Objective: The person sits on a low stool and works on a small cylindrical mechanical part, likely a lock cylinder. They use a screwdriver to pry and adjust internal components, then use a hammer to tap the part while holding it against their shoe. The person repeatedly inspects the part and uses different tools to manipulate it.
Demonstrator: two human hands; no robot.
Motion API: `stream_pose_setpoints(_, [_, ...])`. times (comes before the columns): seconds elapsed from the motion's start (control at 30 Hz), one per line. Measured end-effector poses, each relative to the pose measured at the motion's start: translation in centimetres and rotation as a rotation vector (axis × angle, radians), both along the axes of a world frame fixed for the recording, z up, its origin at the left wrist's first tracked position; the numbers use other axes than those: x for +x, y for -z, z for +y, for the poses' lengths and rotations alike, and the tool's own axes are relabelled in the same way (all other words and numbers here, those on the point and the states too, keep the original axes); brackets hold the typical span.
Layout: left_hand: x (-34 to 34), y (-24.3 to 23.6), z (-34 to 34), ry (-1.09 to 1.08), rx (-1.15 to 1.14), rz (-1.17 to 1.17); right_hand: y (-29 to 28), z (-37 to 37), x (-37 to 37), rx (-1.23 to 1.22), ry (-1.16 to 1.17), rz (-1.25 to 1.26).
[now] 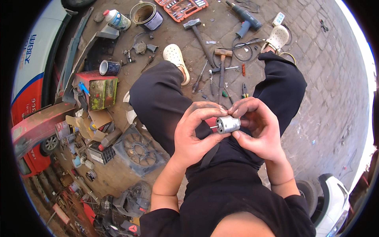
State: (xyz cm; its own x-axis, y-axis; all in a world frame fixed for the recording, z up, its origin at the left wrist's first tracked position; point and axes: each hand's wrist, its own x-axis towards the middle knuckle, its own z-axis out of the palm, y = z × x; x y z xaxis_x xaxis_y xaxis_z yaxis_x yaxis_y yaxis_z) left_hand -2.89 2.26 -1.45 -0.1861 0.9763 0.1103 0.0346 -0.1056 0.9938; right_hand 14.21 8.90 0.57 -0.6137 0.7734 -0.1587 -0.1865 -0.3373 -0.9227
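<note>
From where I stand, the small silvery metal cylindrical motor [230, 124] is up between the seated person's two bare hands, above the lap. The left hand [191, 136] is curled into a rounded pinch, fingertips over the motor's top and thumb beneath, spread about as wide as its body; the right hand [262, 132] makes a similar half-closed grip at the opposite end. The thin bare metal shaft [214, 127] juts from the motor toward the left palm. I take this step to be a close handling or looking-over of the motor, and the next move seems to call for steady fingertips, with the shaft free. Beyond the motor, on the paving, lie a hammer with a pale wooden head and brown handle [222, 71] and a teal pistol-shaped heat gun [245, 19], both seemingly unused for now. As for writing, any marks on the motor are too small for me to read. Far up and left of it, a white plastic bottle with a red cap [118, 20] and an open metal paint tin [154, 23] carry printed labels, and a white, blue and red vehicle [35, 51] shows large blue lettering.
</note>
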Motion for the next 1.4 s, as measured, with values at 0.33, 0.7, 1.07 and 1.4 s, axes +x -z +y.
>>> stream_pose_setpoints(0.33, [0.1, 0.2, -0.4, -0.010, -0.015, 0.033, 1.8, 0.0, -0.1, -0.226, -0.030, 0.143])
stream_pose_setpoints(0.7, [-0.1, 0.3, -0.9, 0.006, -0.395, -0.902, 0.0, -0.4, -0.7, -0.035, 0.000, -0.095])
stream_pose_setpoints(1.07, [-0.4, 0.5, -1.0, 0.025, -0.433, -0.935, 0.0, -0.8, -1.2, 0.039, 0.024, -0.131])
stream_pose_setpoints(1.4, [-1.3, 0.1, -0.9, 0.230, -0.483, -1.019, 0.0, -0.8, -1.0, 0.231, 0.032, -0.223])
